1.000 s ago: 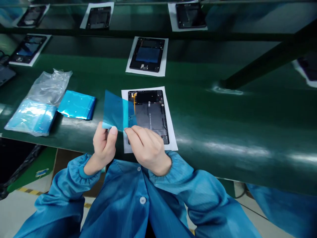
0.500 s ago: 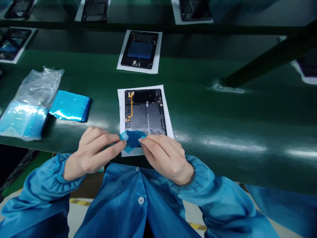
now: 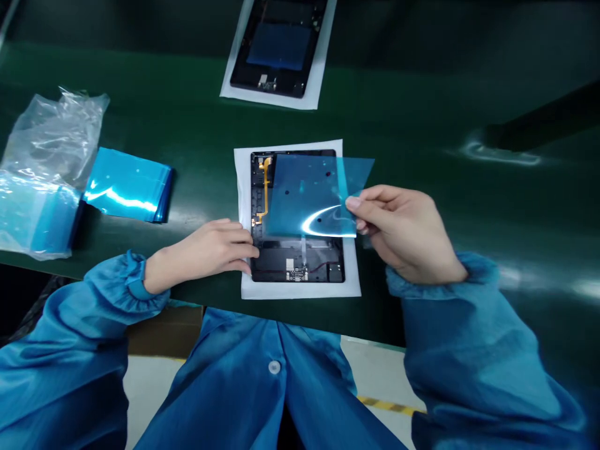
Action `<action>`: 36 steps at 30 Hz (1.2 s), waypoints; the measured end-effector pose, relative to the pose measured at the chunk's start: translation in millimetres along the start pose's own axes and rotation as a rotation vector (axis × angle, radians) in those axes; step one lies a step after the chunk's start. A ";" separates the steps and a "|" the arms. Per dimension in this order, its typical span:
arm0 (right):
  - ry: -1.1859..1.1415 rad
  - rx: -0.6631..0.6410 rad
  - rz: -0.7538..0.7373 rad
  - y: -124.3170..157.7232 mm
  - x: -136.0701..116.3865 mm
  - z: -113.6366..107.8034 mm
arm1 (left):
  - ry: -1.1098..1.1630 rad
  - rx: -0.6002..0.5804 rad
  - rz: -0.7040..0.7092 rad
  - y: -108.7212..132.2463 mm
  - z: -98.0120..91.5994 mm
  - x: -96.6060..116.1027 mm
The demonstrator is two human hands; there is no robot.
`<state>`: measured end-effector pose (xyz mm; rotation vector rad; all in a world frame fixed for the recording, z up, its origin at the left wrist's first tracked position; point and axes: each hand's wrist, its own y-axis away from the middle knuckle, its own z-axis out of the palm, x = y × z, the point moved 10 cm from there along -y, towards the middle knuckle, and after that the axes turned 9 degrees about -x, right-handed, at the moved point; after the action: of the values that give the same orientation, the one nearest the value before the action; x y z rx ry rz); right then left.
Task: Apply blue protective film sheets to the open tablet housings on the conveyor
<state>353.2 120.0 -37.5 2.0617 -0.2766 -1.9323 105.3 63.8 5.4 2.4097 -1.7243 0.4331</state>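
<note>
Head view: blue film, translucent, glossy, glare-streaked.

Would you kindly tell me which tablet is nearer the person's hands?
The lower tablet, between left hand and right hand; the upper tablet lies beyond both.

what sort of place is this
Probably an electronics assembly workshop: two opened flat black rectangular devices lie on white rectangular sheets on a dark green work surface, with a stack of shiny blue plastic films to the left.
</note>
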 end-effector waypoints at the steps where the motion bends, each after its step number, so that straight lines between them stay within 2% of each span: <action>1: -0.003 -0.022 0.022 -0.2 4.3 2.9 | 0.027 0.032 0.015 -1.9 1.6 2.4; 4: -0.018 -0.042 0.042 4.7 12.6 5.5 | 0.089 0.094 0.038 -6.3 3.5 7.7; 11: -0.010 0.015 0.117 8.8 27.4 -7.3 | 0.133 0.100 0.040 -10.1 3.0 6.3; 28: 0.206 0.044 0.081 22.2 25.3 -18.8 | 0.170 0.059 0.033 -18.6 3.0 5.5; 36: 0.226 0.040 0.064 23.6 21.5 -17.8 | 0.167 0.049 0.030 -19.8 3.2 5.0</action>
<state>374.1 92.2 -48.6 2.2432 -0.3264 -1.6518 125.9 64.9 4.9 2.3082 -1.6988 0.6670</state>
